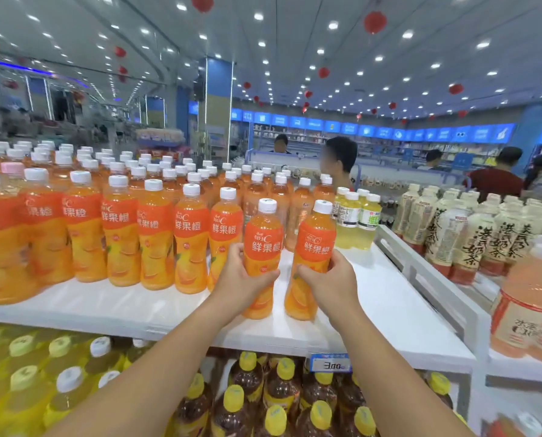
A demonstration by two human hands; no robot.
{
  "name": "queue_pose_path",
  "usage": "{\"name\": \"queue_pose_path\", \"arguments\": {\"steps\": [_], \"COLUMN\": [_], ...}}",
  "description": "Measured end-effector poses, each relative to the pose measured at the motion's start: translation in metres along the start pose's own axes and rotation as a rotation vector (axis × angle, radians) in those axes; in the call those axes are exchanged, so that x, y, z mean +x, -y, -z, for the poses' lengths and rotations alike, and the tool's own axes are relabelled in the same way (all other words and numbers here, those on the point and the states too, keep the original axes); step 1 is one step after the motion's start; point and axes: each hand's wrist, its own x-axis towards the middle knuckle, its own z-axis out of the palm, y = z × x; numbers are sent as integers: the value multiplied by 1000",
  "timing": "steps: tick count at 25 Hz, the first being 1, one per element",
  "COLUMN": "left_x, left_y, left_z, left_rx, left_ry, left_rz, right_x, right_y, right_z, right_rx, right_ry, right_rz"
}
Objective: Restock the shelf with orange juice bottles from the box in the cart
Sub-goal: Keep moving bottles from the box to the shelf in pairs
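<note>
The left hand [241, 275] grips one orange juice bottle [262, 257] around its waist; the right hand [329, 283] grips a second bottle [310, 260] the same way, both upright over bare white shelf [389, 298]. To place them well, the person should extend the front row [156, 234] left of the hands, labels facing out

**Shelf layout**

Two held bottles, left one [263, 257] beside right one [312, 263], stand on the top shelf [389, 304], right of the juice rows [121, 216]. Tea bottles [471, 238] further right; capped bottles [263, 398] on the tier below.
</note>
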Motion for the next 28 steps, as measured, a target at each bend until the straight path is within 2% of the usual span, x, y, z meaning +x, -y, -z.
{"name": "queue_pose_path", "arguments": {"steps": [9, 14, 19, 28], "left_x": [-8, -28, -24, -6], "left_y": [8, 21, 25, 29], "left_z": [1, 1, -1, -12], "left_rx": [0, 226, 250, 296], "left_ry": [-1, -172, -200, -272], "left_rz": [-21, -33, -82, -39], "right_x": [-6, -10, -2, 11], "right_y": [-12, -36, -38, -39], "right_z": [5, 10, 2, -24], "right_rx": [-13, 18, 48, 103], "right_ry": [122, 144, 189, 116], "right_rz": [75, 58, 57, 78]}}
